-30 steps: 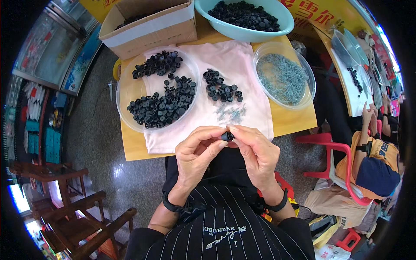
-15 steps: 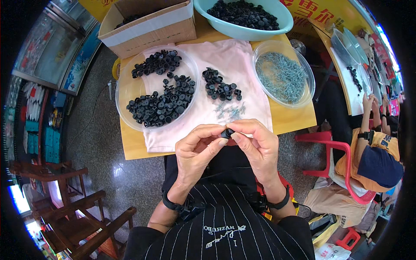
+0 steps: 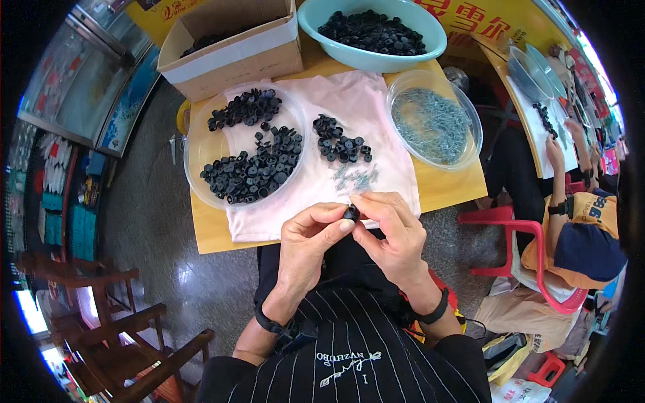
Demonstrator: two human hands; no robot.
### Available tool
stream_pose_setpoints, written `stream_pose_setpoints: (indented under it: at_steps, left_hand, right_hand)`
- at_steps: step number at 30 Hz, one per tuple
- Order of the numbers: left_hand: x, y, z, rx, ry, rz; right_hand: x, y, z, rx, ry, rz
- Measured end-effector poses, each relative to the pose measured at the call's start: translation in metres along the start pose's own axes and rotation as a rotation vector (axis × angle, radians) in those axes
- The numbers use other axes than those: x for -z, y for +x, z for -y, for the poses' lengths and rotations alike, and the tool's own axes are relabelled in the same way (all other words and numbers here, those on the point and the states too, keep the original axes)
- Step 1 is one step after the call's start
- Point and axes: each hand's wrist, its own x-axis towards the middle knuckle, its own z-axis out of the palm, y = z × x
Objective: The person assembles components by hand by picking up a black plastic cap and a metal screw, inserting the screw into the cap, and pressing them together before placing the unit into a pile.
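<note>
My left hand (image 3: 306, 238) pinches a small round black plastic part (image 3: 351, 213) between thumb and forefinger, at the near edge of the table. Close against it, my right hand (image 3: 393, 235) has its thumb and forefinger drawn together at the part's upper right. Whatever is between those right fingertips is too small to make out. Just beyond the hands, a few loose screws (image 3: 356, 178) lie on a pale pink cloth (image 3: 269, 225), with a small heap of black parts (image 3: 342, 144) behind them.
A clear round tray (image 3: 193, 161) of black parts stands left; a clear tub (image 3: 478, 144) of screws stands right. At the back are a cardboard box (image 3: 235, 57) and a light-blue basin (image 3: 376, 62) of black parts. A co-worker (image 3: 578, 228) sits right, by a red chair (image 3: 497, 216).
My right thumb and forefinger have shifted around the black part, whose round end now shows more. The view has tilted slightly. The co-worker's hands have moved along the side table.
</note>
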Motion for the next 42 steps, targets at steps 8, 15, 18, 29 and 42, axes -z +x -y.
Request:
stream_pose_setpoints:
  at_steps: [8, 15, 18, 29, 42]
  left_hand:
    - [-0.005, -0.007, 0.008, 0.001, -0.066, -0.043]
    - [-0.005, -0.007, 0.014, 0.044, -0.048, -0.058]
    - [-0.005, -0.002, 0.016, 0.062, -0.035, -0.037]
    - [-0.005, 0.005, 0.013, 0.039, -0.087, 0.039]
    - [-0.007, -0.001, 0.021, 0.077, -0.093, -0.040]
  right_hand:
    - [0.003, -0.004, 0.001, 0.083, -0.079, -0.046]
    - [0.009, -0.007, -0.004, 0.079, -0.069, 0.009]
    - [0.012, -0.006, -0.011, 0.072, -0.067, 0.041]
    - [0.014, 0.004, -0.016, 0.041, 0.052, 0.035]
    - [0.006, -0.005, -0.011, 0.083, -0.053, -0.009]
